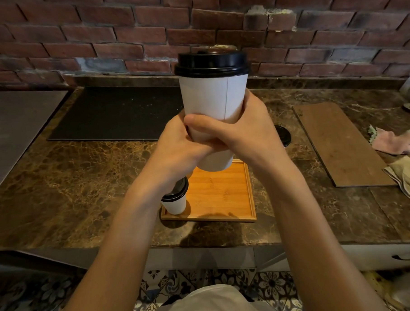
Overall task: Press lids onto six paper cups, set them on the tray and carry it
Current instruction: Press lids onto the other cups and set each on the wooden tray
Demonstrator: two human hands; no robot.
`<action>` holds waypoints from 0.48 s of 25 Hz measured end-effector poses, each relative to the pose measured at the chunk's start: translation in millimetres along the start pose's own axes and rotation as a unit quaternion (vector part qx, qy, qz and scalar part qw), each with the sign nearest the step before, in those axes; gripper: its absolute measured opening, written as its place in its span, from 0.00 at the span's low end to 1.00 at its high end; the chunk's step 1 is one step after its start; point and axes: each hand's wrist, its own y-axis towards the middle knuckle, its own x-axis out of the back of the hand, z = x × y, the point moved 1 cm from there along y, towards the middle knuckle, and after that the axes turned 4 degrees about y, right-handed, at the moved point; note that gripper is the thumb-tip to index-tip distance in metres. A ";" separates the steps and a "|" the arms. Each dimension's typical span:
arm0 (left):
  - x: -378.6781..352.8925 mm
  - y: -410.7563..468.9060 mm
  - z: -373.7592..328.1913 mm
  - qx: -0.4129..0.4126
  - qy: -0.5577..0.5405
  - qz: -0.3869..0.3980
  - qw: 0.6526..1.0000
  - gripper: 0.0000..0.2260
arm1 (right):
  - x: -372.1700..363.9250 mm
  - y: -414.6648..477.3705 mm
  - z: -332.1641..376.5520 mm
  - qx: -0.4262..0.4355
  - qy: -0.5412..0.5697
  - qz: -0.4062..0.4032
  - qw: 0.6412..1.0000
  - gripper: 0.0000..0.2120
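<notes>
So left hand (175, 147) and right hand (245, 130) both grip the lower half of the lidded cup (214, 98), held upright in the air. The tray (224, 194) is straight below the hands. Another capped cup (175, 201) sits under the left wrist, so I'd go down right-ish.

The tray (224, 194) sits on the counter (71, 184) near its front edge; take it as the dial's centre. A lidded cup (175, 203) stands in the tray's 7 o'clock corner. Above the 12 o'clock edge the raised cup (215, 112) (its lid (211, 62) on top) is gripped by the left hand (175, 147) at its 9 and the right hand (243, 132) at its 3. A loose lid (283, 135) lies at 1 o'clock, partly behind the right hand. A mat (117, 112) lies at 11, a board (339, 144) at 2 — two cloths (396, 142) beyond it.
</notes>
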 end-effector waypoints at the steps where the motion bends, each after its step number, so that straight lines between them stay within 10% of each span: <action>1: 0.5 0.0 0.1 -0.002 -0.001 0.003 1.000 0.25 | 1.9 0.2 1.1 -0.002 0.004 0.003 1.000 0.34; 12: 11.0 2.2 0.2 -0.019 -0.039 0.083 0.996 0.27 | 12.1 -0.7 3.5 0.002 0.104 0.069 0.992 0.33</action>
